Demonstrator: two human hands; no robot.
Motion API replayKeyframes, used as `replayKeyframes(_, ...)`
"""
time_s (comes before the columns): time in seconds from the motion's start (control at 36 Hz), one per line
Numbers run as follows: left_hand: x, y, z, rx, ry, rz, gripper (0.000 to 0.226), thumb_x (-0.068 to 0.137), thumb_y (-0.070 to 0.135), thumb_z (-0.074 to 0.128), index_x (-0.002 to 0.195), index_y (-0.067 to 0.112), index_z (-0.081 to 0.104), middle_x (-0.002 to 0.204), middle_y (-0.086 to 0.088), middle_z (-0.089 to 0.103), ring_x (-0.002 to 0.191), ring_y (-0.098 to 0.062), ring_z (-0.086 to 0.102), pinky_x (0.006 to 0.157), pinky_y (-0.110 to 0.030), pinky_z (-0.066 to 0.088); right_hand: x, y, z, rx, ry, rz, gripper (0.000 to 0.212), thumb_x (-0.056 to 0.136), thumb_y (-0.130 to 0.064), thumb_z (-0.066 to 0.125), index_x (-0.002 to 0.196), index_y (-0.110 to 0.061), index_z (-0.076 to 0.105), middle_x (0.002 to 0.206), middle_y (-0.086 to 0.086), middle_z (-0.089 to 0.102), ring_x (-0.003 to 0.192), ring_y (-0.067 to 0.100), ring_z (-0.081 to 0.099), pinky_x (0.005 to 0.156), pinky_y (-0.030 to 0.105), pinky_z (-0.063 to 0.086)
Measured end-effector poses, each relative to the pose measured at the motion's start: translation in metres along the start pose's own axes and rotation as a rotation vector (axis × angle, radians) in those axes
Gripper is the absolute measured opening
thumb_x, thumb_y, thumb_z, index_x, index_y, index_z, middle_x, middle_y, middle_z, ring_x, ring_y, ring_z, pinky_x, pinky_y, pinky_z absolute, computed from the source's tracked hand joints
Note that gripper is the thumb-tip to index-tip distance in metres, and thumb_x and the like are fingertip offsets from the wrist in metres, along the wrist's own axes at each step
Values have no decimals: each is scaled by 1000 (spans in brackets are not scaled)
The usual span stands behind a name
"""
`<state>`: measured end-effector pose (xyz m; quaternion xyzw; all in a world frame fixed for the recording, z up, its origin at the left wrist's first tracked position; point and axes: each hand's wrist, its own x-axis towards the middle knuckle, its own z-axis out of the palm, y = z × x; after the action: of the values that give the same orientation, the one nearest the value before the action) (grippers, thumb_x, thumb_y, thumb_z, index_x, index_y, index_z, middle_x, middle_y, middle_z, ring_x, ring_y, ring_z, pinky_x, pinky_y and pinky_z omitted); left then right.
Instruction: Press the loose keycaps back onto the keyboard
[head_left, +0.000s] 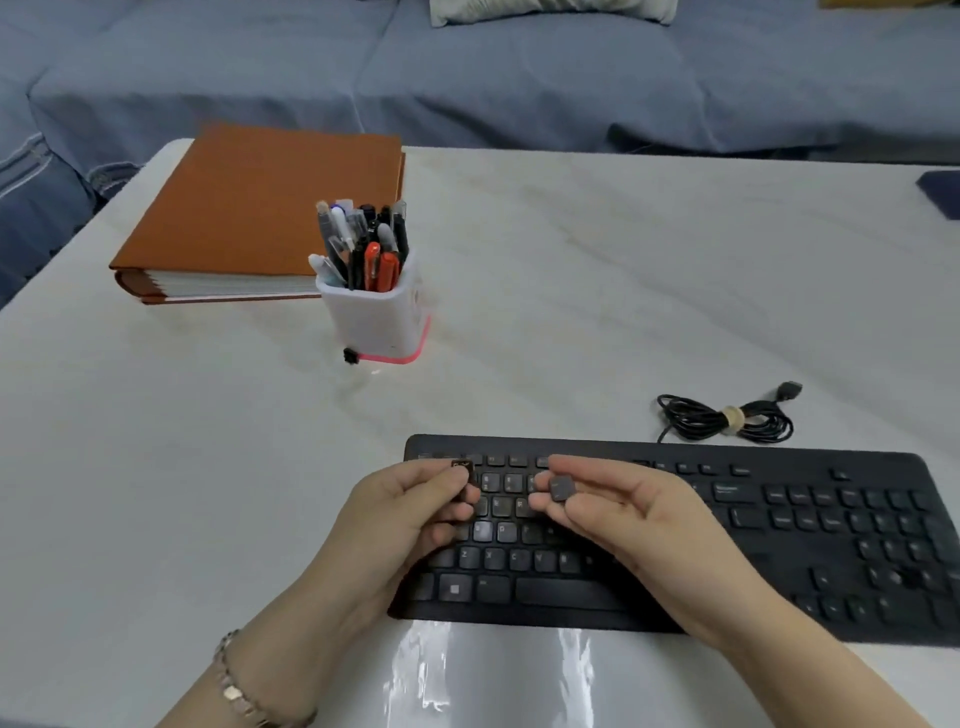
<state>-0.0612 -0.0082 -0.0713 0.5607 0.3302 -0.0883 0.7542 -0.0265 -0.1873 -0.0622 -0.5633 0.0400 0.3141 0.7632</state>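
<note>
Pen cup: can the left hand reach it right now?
Probably yes: only bare table lies between the left hand and the pen cup. But it pinches a keycap, so grabbing the cup means letting go first.

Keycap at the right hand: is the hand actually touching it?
Touching. The head view shows the right hand pinching the keycap, with skin plainly against its edges.
</note>
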Motion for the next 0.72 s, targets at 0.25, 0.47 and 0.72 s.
replayKeyframes(0.25, -17, -16, 35, 212, -109, -14, 18, 88, 12, 61, 75, 7, 72, 64, -2, 66, 47, -3, 50, 43, -12, 38, -19, 2, -33, -278, 67, -53, 29, 76, 2, 67, 99, -16, 67, 80, -3, 64, 68, 7, 56, 64, 13, 46)
replayKeyframes(0.47, -25, -22, 55, 384, -220, 37, 25, 91, 9, 57, 73, 9, 74, 59, 1, 61, 47, -5, 47, 49, -13, 41, -22, 16, -40, -617, 65, -183, 32, 73, -8, 74, 88, -35, 66, 64, -19, 60, 56, 3, 38, 60, 11, 37)
replayKeyframes(0.72, -27, -25, 69, 374, -187, 68, 14, 84, 9, 67, 71, 11, 72, 57, -3, 65, 42, -3, 48, 46, -13, 40, -30, 24, -48, -511, 154, -267, 32, 74, -2, 73, 83, -32, 66, 67, -15, 64, 55, 2, 44, 58, 13, 41)
